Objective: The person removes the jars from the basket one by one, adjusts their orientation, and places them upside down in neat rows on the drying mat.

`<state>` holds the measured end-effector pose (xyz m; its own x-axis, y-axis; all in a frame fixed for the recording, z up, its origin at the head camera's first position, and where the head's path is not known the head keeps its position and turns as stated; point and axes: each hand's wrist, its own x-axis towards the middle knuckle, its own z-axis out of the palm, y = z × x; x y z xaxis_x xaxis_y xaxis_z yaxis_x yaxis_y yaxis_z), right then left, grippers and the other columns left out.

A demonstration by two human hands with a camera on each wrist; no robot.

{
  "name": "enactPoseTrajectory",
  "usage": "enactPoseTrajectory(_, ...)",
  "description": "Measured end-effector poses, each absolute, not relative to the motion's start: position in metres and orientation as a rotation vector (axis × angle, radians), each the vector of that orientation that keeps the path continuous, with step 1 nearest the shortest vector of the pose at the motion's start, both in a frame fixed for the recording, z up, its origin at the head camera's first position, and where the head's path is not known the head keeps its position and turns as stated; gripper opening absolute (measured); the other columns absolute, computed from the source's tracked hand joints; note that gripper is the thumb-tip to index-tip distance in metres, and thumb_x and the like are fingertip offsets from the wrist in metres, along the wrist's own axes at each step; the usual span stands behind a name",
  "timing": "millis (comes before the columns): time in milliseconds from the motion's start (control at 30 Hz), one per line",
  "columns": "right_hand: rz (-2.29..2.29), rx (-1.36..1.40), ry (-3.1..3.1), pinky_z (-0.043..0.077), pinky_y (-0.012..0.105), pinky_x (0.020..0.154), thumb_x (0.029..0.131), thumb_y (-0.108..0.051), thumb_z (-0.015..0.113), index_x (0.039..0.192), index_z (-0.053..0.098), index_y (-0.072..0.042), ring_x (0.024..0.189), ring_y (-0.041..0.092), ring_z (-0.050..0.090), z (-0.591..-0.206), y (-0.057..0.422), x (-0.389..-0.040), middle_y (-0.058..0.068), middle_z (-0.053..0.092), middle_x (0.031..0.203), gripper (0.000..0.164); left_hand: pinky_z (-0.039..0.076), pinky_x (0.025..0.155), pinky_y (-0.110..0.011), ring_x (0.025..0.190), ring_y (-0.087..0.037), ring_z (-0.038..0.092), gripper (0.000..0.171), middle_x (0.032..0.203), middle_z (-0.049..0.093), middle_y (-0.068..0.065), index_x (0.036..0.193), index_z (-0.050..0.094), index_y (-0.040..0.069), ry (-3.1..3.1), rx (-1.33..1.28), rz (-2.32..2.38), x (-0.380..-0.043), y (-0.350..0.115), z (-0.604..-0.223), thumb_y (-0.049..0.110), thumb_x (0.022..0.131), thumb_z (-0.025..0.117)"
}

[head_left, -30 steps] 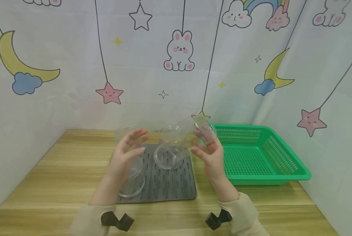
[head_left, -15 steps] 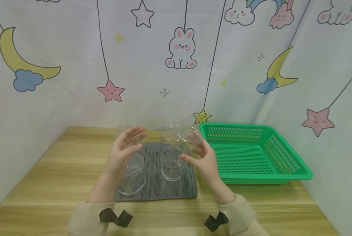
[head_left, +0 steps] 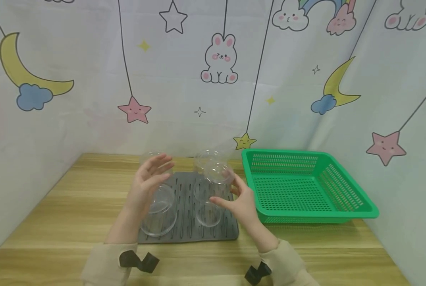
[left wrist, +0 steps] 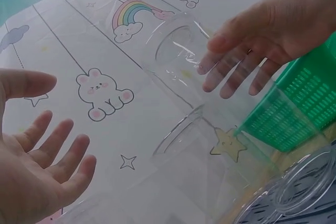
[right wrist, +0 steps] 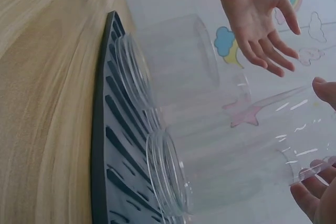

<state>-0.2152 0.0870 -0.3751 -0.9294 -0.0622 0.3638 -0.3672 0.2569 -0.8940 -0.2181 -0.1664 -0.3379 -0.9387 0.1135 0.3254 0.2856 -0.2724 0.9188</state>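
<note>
My right hand grips a clear plastic jar near its base, thumb toward me and fingers behind. The jar is mouth down, its threaded rim right at the grey ridged mat. My left hand is raised over the mat's left side with its fingers spread and holds nothing. Just under it, another clear jar stands mouth down at the front left. A jar at the back left is partly hidden by the left hand. A further one stands behind the gripped jar.
A green slotted plastic basket stands on the wooden table, right of the mat. Behind the table hangs a white curtain with printed cartoons.
My right hand has moved left, lower and toward me with the jar. The jar, tilted with its mouth toward me before, now points mouth down. My left hand has hardly moved.
</note>
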Motion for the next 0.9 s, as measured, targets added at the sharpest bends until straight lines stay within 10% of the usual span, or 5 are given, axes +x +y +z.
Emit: enactPoseTrajectory(900,1.621,0.422,-2.337,0.054,0.049,0.097,0.069,-0.015,0.088,0.144,0.048,-0.012,0.125,0.031,0.056,-0.386,0.079,-0.216,0.010,0.059,0.138,0.084,0.051,0.090,-0.021,0.105,-0.009,0.063,0.030,0.110,0.069,0.007,0.111,0.066,0.016,-1.362,-0.313,-2.523,-0.237,-0.237,-0.362,-0.004,0.098,0.047)
